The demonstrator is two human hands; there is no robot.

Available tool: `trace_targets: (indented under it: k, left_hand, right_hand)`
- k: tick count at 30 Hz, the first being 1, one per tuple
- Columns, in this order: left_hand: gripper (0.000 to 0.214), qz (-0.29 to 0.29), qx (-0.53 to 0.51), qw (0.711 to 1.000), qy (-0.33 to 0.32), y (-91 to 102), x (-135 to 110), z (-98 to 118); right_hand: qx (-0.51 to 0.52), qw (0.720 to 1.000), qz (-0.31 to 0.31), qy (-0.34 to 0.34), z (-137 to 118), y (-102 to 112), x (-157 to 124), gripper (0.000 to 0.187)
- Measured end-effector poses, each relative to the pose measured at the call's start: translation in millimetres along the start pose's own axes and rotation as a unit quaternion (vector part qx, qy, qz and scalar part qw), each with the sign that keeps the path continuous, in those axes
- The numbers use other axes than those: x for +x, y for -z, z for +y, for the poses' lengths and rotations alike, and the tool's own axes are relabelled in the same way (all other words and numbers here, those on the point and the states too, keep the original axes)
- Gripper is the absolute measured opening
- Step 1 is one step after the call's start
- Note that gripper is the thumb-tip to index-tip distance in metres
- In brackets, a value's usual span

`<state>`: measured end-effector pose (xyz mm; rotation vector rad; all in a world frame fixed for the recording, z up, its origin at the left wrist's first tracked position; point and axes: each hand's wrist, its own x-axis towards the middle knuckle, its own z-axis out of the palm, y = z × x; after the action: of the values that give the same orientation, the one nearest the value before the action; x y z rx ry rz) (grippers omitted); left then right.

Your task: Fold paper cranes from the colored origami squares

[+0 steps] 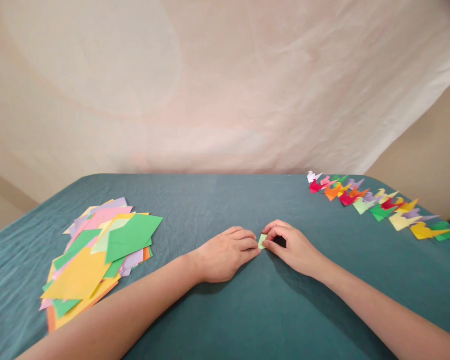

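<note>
Makeshift papercraft spot: teal cloth-covered table (210, 320) beneath a person's fingers (249, 244), pale fabric (247, 90) hung beyond them, coloured paper sheets (78, 272) to their left, folded paper birds (382, 212) to their right.

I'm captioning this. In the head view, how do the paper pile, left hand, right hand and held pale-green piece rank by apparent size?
1. Paper pile
2. Left hand and right hand: similar, unranked
3. Pale-green piece, partly covered

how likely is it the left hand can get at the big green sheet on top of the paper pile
Probably yes: the green sheet lies uncovered on the paper pile, and nothing visible stands between it and the left hand, though that hand's fingertips are at the small pale green paper.
</note>
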<state>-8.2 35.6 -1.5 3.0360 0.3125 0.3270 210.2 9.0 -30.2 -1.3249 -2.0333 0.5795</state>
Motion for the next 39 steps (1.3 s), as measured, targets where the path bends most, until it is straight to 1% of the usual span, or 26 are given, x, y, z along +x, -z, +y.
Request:
trace_targets:
  k: [4, 9, 16, 21, 25, 27, 29, 31, 35, 39]
  left_hand:
    - [0.028, -0.018, 0.017, 1.000, 0.001, 1.5, 2, 4]
    - [0.024, -0.025, 0.027, 0.999, 0.006, 2.4, 4, 7]
    - [0.024, -0.011, 0.024, 1.000, 0.017, 3.7, 4, 7]
    - [0.028, 0.002, 0.020, 1.000, 0.019, -0.5, 2, 5]
    - [0.030, 0.004, 0.016, 1.000, 0.017, -1.5, 2, 4]
    - [0.030, -0.002, 0.015, 1.000, 0.018, 0.4, 3, 5]
    - [0.030, -0.007, 0.016, 1.000, 0.018, 2.8, 4, 6]
    - [0.030, -0.009, 0.018, 1.000, 0.017, 4.8, 4, 7]
    - [0.029, -0.016, 0.019, 1.000, 0.018, 5.9, 4, 8]
    - [0.030, -0.016, 0.017, 1.000, 0.019, 5.5, 3, 8]
  right_hand:
    - [-0.001, 1.000, 0.002, -0.002, -1, 0, 0, 0.011]
    - [-0.002, 1.000, 0.000, -0.001, -1, 0, 0, 0.011]
    - [0.001, 1.000, 0.001, 0.001, 0, -1, 1, 0.010]
    - [0.006, 1.000, 0.007, 0.011, 1, -2, 1, 0.009]
    - [0.004, 1.000, 0.018, -0.006, 1, -4, -1, 0.005]
    - [0.002, 1.000, 0.022, -0.012, 1, -5, -2, 0.008]
    - [-0.011, 0.999, 0.028, -0.012, 2, -5, -2, 0.011]
    - [-0.046, 0.998, 0.041, -0.014, 4, -5, -3, 0.014]
    - [-0.128, 0.989, 0.060, -0.044, 8, -4, -5, 0.021]
    - [-0.157, 0.984, 0.061, -0.057, 11, -4, -5, 0.024]
